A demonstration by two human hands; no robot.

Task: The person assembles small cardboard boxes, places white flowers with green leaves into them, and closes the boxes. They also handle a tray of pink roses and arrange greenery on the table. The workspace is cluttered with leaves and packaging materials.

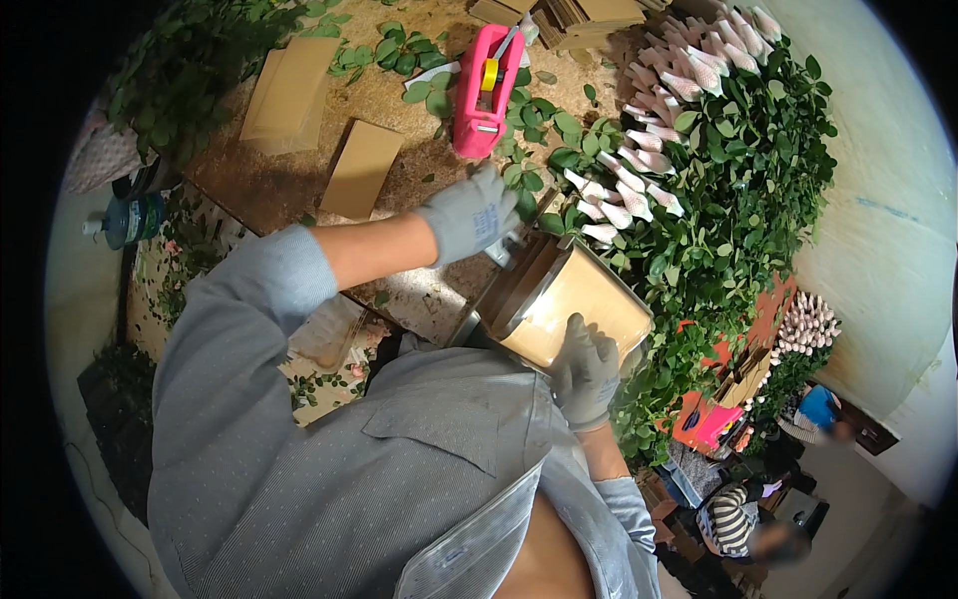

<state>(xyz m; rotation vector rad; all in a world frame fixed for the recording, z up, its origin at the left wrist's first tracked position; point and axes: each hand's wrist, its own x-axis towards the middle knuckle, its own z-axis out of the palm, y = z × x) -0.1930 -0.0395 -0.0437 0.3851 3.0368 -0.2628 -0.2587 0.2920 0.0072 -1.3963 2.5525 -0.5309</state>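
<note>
My right hand [587, 374], in a grey work glove, bends over the lower edge of a tan cardboard sheet [559, 299]. Its thumb lies on the sheet's face and the other fingers are curled. The sheet sits within a metal-edged frame [529, 301] close to my body. My left hand [467, 215], in a matching glove with blue print, is raised over the table to the frame's left. Blur smears its fingers, so their grip is unclear. Just below them is a small shiny piece [504, 250]. A pink tape dispenser [482, 130] with yellow tape stands beyond this hand.
Cut cardboard pieces [361, 168] lie on the brown table [225, 160], with loose leaves around. Rose stems [718, 190], their heads in pale sleeves, are heaped along the right wall. A blue water bottle [135, 220] is at far left. Other people [733, 519] are at lower right.
</note>
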